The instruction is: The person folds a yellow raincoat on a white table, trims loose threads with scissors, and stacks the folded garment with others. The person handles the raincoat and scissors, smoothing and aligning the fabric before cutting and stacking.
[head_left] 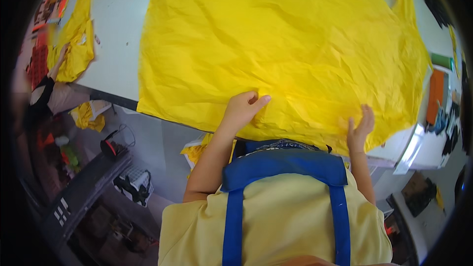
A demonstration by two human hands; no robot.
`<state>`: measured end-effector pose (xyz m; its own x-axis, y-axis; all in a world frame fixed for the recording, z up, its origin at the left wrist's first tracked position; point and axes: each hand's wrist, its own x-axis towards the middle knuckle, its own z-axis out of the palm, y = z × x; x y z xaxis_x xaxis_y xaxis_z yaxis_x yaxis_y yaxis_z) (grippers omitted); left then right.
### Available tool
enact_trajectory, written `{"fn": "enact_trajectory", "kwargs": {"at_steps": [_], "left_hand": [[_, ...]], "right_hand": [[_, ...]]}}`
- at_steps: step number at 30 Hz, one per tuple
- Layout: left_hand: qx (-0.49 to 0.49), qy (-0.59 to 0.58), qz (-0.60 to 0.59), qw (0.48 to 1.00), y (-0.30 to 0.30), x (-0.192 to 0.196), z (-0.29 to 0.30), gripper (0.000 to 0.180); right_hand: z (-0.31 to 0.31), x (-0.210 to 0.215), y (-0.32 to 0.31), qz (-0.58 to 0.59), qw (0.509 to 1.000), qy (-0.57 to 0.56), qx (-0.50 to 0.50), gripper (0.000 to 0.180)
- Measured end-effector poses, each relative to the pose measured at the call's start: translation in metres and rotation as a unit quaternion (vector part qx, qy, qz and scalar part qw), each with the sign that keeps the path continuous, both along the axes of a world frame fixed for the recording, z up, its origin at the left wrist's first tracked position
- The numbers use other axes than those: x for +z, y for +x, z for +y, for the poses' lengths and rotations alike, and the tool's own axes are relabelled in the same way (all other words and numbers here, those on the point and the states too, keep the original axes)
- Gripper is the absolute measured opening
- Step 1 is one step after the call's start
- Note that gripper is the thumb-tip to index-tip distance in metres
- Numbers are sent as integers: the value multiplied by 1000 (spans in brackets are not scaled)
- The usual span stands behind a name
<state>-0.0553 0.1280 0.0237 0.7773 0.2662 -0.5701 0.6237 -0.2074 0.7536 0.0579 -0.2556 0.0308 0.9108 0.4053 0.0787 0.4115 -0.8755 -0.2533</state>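
Observation:
A large sheet of wrinkled yellow fabric (276, 34), which looks thin and slightly shiny, spreads over the white table and hangs past its near edge. On its near part, left of centre, my left hand (240, 112) has its fingers curled into the cloth, the thumb pointing right beside a small raised fold. My right hand (360, 127) is at the fabric's near right part, fingers stretched and thumb apart, holding nothing. Whether it touches the cloth I cannot tell.
On the far left, another person's hand (63, 54) touches a smaller yellow piece (79, 56) on the same white table (116, 34). To the right lie an orange block-like item (434, 96), a green roll (442, 61) and a metal strip (410, 150). A dark bench (86, 187) stands lower left.

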Motion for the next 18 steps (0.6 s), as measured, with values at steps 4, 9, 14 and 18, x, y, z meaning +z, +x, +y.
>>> {"fn": "enact_trajectory", "kwargs": {"at_steps": [4,9,14,18], "left_hand": [[43,-32,-126,991,-4,11,-20,30],[183,-188,-182,948,-40,-3,-41,32],[23,-3,-175,984,-43,7,-57,34],[-62,158,-171,971,-41,27,-50,29]], "right_hand": [[-10,-16,-54,86,986,-144,-3,64],[-52,-12,-37,99,995,4,22,57],[-189,-39,51,-144,966,20,-212,49],[-251,-32,118,-144,954,-112,-237,47]]}}
